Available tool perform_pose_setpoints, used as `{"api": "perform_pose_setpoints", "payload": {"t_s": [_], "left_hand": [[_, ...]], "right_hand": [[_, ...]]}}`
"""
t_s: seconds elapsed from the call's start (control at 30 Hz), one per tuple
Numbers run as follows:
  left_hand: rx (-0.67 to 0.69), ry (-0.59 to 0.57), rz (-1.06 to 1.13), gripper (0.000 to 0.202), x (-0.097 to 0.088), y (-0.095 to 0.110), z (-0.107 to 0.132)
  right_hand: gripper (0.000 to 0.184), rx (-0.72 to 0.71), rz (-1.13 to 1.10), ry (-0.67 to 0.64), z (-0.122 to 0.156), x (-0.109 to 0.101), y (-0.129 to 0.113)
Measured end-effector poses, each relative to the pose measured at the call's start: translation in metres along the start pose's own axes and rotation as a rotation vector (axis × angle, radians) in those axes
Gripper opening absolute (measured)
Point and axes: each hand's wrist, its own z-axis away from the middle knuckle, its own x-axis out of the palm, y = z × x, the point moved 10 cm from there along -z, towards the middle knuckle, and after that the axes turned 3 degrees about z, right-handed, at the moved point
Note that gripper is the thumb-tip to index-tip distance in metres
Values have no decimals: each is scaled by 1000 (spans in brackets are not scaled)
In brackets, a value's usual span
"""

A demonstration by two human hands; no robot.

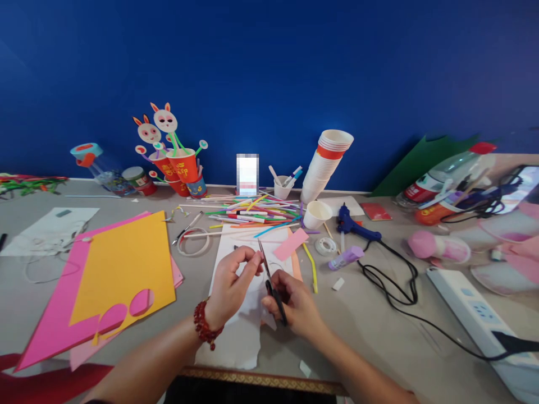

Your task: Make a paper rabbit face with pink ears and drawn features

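My right hand point(295, 306) grips a pair of scissors point(269, 278) by the black handles, its blades pointing up and away from me. Left of the blades, my left hand point(233, 275) is closed in a pinch, with a beaded bracelet on its wrist. Whatever sits between those fingertips is too small to make out. Both hands are over a sheet of white paper point(229, 342) with a torn near edge. A pink paper strip point(291, 244) lies just beyond the scissors, and a white cup point(318, 216) stands farther back.
Colourful sticks point(252, 212) are heaped at the back. Orange and pink sheets point(126, 264) lie to the left. Rightward are a blue glue gun point(356, 227), its black cord, a purple glue stick point(345, 258) and a white power strip point(475, 314). Stacked paper cups point(324, 168) lean near the wall.
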Motion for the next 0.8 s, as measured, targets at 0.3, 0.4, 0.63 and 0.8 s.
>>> {"api": "perform_pose_setpoints", "payload": {"t_s": [0.3, 0.4, 0.63, 0.8], "left_hand": [[-5, -3, 33, 26, 0, 1, -1], [-14, -12, 48, 27, 1, 1, -2], [-25, -45, 95, 27, 2, 4, -2], [-54, -95, 108, 27, 9, 5, 1]], "right_hand": [[53, 3, -28, 4, -1, -1, 0], [54, 3, -31, 8, 0, -2, -1], [55, 4, -52, -5, 5, -4, -9], [54, 34, -101, -35, 18, -3, -4]]}}
